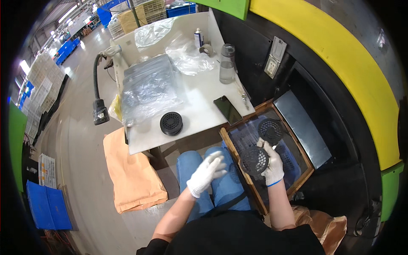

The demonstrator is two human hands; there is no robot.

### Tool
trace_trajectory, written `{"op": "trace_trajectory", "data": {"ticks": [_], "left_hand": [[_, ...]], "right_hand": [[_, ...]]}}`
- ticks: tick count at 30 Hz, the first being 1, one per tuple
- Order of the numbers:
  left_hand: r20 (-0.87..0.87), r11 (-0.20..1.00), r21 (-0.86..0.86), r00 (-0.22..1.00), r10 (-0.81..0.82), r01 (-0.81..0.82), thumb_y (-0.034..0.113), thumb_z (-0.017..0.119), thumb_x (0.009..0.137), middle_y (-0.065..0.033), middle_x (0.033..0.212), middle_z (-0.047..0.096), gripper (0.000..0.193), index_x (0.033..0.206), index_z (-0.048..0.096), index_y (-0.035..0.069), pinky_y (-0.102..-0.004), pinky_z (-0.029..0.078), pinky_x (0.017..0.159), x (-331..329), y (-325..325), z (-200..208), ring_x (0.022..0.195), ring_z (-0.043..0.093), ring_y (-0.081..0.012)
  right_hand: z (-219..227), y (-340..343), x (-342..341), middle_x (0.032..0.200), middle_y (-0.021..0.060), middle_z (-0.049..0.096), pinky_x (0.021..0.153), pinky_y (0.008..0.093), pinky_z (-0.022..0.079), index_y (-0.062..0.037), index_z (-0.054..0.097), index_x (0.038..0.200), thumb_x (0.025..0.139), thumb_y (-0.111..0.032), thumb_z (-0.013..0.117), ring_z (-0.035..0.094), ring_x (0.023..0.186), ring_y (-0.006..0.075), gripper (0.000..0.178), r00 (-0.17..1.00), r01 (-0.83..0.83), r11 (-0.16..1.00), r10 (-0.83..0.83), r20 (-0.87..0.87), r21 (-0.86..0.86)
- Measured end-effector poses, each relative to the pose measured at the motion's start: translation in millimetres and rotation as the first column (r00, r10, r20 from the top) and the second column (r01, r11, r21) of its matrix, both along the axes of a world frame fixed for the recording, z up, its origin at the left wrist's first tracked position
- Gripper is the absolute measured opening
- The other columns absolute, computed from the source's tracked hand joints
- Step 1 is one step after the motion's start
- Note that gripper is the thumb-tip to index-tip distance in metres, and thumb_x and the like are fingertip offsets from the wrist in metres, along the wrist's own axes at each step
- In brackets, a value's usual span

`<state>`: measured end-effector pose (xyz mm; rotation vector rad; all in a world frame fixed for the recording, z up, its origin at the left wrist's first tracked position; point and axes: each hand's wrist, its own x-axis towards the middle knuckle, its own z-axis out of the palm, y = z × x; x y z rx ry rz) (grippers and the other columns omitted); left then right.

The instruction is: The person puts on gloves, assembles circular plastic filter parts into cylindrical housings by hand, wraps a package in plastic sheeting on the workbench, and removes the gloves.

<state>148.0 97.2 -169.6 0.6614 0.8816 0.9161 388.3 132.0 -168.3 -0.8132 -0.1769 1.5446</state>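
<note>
My right hand (272,163), in a white knit glove, grips a round black slotted grille (254,160) by its edge over the wood-framed box. Just beyond its fingertips is a second round black grille (270,130); I cannot tell whether the hand touches it. My left hand (207,173), gloved too, hovers above my lap with its fingers loosely apart and nothing in them. On the white table, near its front edge, lies a short stack of similar black round grilles (171,123).
A wooden frame (238,159) surrounds a blue plastic crate (293,168) on my right. Clear plastic bags (148,83), a phone (228,109), a water bottle (227,63) and a spray can (198,38) occupy the table (193,121). An orange-tan paper sack (134,174) lies left of my legs.
</note>
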Motion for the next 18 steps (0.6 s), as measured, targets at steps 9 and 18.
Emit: {"op": "trace_trajectory", "data": {"ticks": [9,18], "left_hand": [[0.107,0.997,-0.015,0.991,-0.077,0.079,0.022,0.052,0.097,-0.0052,0.094,0.068,0.026,0.108,0.060,0.000,-0.0249,0.056,0.067,-4,6,16,0.077,0.065,-0.0089],[-0.498,0.884,0.378,0.865,-0.057,0.276,0.022,0.053,0.094,0.0009,0.085,0.067,0.027,0.108,0.064,0.002,-0.0240,0.048,0.068,-27,17,22,0.073,0.057,-0.0062]], "right_hand": [[58,-17,-48,0.098,0.0087,0.065,0.033,0.0176,0.029,0.0012,0.052,0.124,0.095,-0.009,0.043,0.037,0.038,0.0019,0.032,0.880,-0.431,0.889,0.452,-0.148,0.157],[72,-12,-62,0.066,0.0005,0.053,0.031,0.0170,0.023,-0.0049,0.057,0.104,0.099,-0.024,0.050,0.030,0.036,0.0012,0.021,0.888,-0.420,0.905,0.426,0.171,-0.069]]}}
